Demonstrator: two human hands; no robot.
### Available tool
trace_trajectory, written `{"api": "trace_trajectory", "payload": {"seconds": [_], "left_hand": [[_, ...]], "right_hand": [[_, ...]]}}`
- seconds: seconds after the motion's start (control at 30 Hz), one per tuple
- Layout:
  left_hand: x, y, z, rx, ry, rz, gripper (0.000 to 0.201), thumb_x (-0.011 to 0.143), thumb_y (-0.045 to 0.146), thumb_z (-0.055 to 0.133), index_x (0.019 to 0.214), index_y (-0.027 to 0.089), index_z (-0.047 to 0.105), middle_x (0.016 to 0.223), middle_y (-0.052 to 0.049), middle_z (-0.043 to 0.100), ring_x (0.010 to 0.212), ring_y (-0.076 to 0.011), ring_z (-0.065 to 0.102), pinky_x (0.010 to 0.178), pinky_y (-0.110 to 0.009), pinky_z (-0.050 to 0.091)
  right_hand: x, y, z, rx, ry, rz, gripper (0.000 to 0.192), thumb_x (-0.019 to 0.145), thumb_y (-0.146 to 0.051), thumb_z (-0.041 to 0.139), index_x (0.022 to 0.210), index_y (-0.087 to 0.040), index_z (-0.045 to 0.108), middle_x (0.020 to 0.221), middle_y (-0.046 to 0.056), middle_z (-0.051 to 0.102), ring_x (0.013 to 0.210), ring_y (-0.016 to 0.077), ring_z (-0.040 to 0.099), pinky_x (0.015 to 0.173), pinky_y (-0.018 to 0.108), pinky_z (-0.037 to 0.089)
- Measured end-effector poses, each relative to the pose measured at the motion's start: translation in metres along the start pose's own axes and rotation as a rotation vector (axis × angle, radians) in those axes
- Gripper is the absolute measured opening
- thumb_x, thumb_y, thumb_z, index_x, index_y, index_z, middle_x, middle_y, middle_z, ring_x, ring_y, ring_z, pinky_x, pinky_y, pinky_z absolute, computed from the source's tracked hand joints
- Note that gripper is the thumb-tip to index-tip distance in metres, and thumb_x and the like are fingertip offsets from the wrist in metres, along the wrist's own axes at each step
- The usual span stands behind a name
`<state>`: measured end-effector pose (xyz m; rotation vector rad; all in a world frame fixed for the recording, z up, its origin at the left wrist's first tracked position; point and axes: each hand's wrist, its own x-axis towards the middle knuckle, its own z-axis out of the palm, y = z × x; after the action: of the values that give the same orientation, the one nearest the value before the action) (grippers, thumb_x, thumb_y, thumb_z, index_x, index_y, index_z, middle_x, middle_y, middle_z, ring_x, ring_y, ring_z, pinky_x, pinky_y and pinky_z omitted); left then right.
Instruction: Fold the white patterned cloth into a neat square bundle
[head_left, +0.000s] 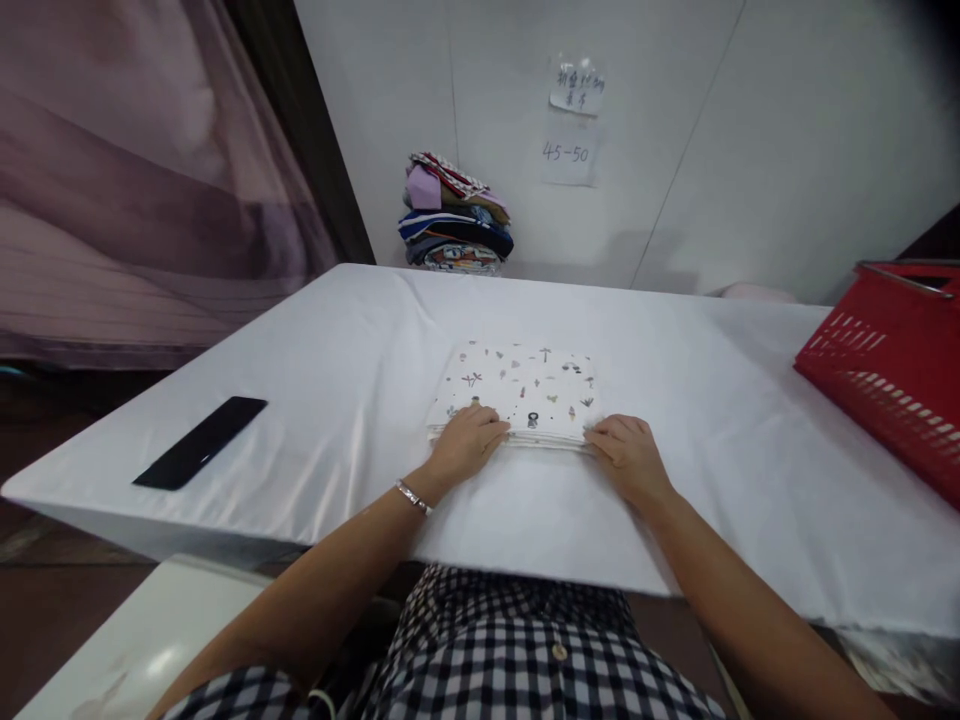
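Note:
A white cloth (517,385) with a small print of trees, plants and figures lies folded into a flat, layered rectangle on the white-covered table. My left hand (466,440) is at its near edge, left of the middle, with the fingers on top and closed on the layers. At the near right corner my right hand (626,450) pinches the edge between thumb and fingers. Both thumbs are partly hidden. The cloth's near edge shows several stacked layers between my hands.
A stack of folded fabrics (457,220) stands by the wall behind the table (360,370). On the left lies a flat black object (202,442). A red plastic basket (885,370) occupies the right side. Two paper notes (576,88) hang on the wall.

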<state>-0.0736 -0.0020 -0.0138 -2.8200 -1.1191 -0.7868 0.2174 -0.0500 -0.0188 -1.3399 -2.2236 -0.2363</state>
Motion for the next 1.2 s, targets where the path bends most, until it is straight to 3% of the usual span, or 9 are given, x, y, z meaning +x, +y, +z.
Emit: {"api": "trace_trajectory", "payload": {"seconds": [0.37,0.6,0.77,1.0,1.2], "left_hand": [[-0.045,-0.036,-0.036,0.027,0.056,-0.203,0.022,0.090,0.031,0.046,0.097,0.021,0.064,0.093,-0.006,0.061,0.089,-0.0189,0.053,0.079,-0.035,0.044],[-0.055,-0.036,-0.040,-0.057,0.129,-0.284,0.021,0.088,0.026,0.048,0.102,0.021,0.062,0.097,-0.006,0.060,0.092,-0.0182,0.054,0.079,-0.034,0.048],[-0.059,-0.036,-0.041,-0.109,0.079,-0.336,0.022,0.089,0.024,0.044,0.103,0.023,0.061,0.102,-0.004,0.057,0.090,-0.0147,0.057,0.079,-0.029,0.049],[-0.060,-0.032,-0.044,-0.062,0.084,-0.336,0.024,0.091,0.024,0.039,0.098,0.022,0.063,0.100,-0.003,0.059,0.087,-0.0138,0.058,0.075,-0.027,0.049],[-0.059,-0.034,-0.045,-0.082,0.093,-0.325,0.016,0.086,0.024,0.049,0.093,0.023,0.064,0.095,-0.003,0.059,0.086,-0.0154,0.056,0.075,-0.030,0.048]], "right_hand": [[-0.008,0.009,0.011,0.024,0.073,-0.051,0.020,0.087,-0.024,0.050,0.097,-0.024,0.067,0.094,0.005,0.064,0.093,0.0226,0.053,0.082,0.040,0.040],[-0.009,0.011,0.014,0.046,0.075,-0.038,0.021,0.086,-0.026,0.049,0.098,-0.026,0.067,0.093,0.006,0.063,0.091,0.0240,0.054,0.079,0.042,0.042],[-0.009,0.011,0.014,0.044,0.083,-0.049,0.020,0.087,-0.028,0.049,0.097,-0.024,0.066,0.093,0.006,0.063,0.091,0.0240,0.054,0.078,0.041,0.043],[-0.013,0.012,0.010,0.042,0.084,-0.037,0.021,0.087,-0.028,0.048,0.099,-0.027,0.066,0.095,0.005,0.065,0.093,0.0239,0.056,0.081,0.042,0.042],[-0.014,0.011,0.010,0.045,0.072,-0.029,0.021,0.087,-0.028,0.048,0.099,-0.027,0.066,0.096,0.004,0.065,0.093,0.0239,0.056,0.081,0.042,0.042]]}}
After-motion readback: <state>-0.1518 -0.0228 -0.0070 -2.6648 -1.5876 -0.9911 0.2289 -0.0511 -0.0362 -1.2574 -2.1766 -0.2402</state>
